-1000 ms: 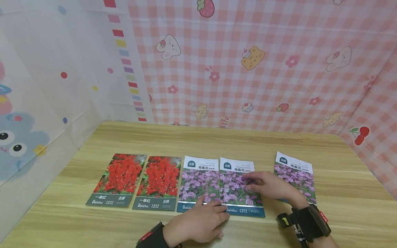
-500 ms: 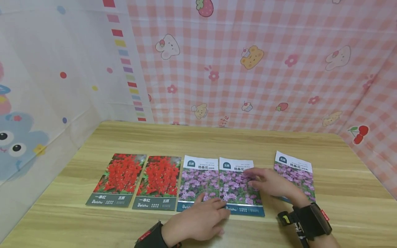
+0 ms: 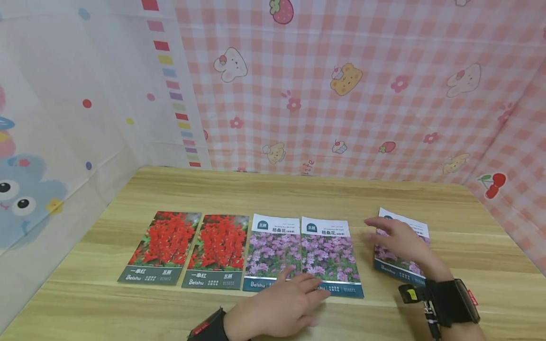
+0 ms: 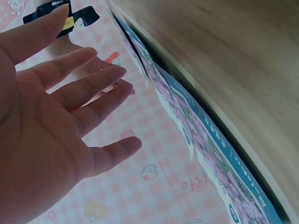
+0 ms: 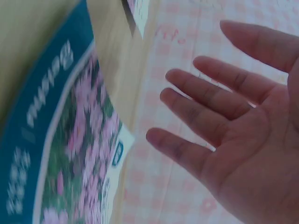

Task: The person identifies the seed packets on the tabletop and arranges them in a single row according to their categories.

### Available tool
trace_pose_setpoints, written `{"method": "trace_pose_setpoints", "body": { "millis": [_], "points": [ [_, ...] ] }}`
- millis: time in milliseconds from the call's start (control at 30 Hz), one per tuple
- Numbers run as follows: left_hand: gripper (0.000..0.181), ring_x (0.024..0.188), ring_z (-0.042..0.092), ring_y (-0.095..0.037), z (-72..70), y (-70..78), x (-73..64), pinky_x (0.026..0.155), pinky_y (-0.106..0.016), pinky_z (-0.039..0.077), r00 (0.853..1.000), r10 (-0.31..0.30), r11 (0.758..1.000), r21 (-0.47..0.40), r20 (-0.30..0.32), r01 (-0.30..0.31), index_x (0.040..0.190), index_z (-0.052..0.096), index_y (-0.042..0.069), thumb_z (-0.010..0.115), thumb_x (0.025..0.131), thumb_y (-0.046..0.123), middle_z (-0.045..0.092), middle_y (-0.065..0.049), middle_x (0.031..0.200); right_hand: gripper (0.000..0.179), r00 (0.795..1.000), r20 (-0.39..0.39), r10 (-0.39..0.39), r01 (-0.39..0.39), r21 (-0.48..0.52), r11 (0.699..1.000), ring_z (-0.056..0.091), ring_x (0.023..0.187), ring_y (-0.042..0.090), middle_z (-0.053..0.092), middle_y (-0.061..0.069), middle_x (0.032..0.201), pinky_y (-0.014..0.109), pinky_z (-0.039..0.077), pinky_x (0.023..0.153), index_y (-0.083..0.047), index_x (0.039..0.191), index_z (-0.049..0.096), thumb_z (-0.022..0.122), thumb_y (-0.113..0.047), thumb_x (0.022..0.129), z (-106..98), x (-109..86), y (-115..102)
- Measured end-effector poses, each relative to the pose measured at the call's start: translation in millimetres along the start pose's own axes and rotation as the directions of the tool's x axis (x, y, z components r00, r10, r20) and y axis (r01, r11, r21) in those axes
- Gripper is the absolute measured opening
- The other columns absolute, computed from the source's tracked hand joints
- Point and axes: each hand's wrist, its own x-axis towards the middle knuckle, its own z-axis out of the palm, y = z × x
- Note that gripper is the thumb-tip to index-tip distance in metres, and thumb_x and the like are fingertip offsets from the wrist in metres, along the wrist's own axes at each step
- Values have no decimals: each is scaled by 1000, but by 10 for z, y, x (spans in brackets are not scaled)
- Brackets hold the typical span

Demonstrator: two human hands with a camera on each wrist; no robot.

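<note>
Five seed-style packets is too many to number, so several flat flower seed packets lie in a row. Two show red flowers, the far-left packet [image 3: 164,241] and its neighbour [image 3: 219,246]. In the middle, two purple-flower packets, the left one [image 3: 273,251] and the right one [image 3: 327,258], lie side by side. A third purple packet [image 3: 386,255] lies apart, tilted, at the right. My left hand [image 3: 283,303], fingers extended, is over the lower edges of the middle pair; contact is unclear. My right hand [image 3: 403,244] is over the third packet, partly hiding it; its fingers [image 5: 201,112] are extended and hold nothing.
Under the packets is a wooden table [image 3: 273,189]. A pink checked cloth [image 3: 362,118] hangs along the back and right, and a white printed cloth [image 3: 106,118] hangs at the left. Each wrist wears a black strap, such as the right strap [image 3: 454,300].
My right hand has left the right packet of the middle pair and moved right, over the separate purple packet. My left hand has shifted slightly right. The packets lie nearly where they were.
</note>
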Motion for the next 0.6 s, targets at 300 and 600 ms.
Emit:
{"method": "trace_pose_setpoints", "body": {
  "millis": [300, 600],
  "points": [
    [52, 128, 30, -17, -5, 88, 11, 102, -55, 30, 999, 33, 999, 27, -20, -32, 135, 40, 23, 54, 88, 37, 40, 1, 140, 48, 993, -45, 110, -111, -13, 994, 44, 109, 49, 47, 36, 121, 62, 43, 83, 11, 120, 47, 55, -25, 89, -204, -115, 239],
    [51, 128, 29, -12, -23, 183, 158, 103, -48, 32, 994, 105, 991, 82, 3, -105, 134, 39, 25, 53, 88, 41, 40, 4, 139, 50, 984, -25, 178, -180, -79, 981, 40, 108, 54, 45, 40, 119, 65, 40, 84, 15, 118, 45, 57, -22, 87, -296, -209, 470]
  ]
}}
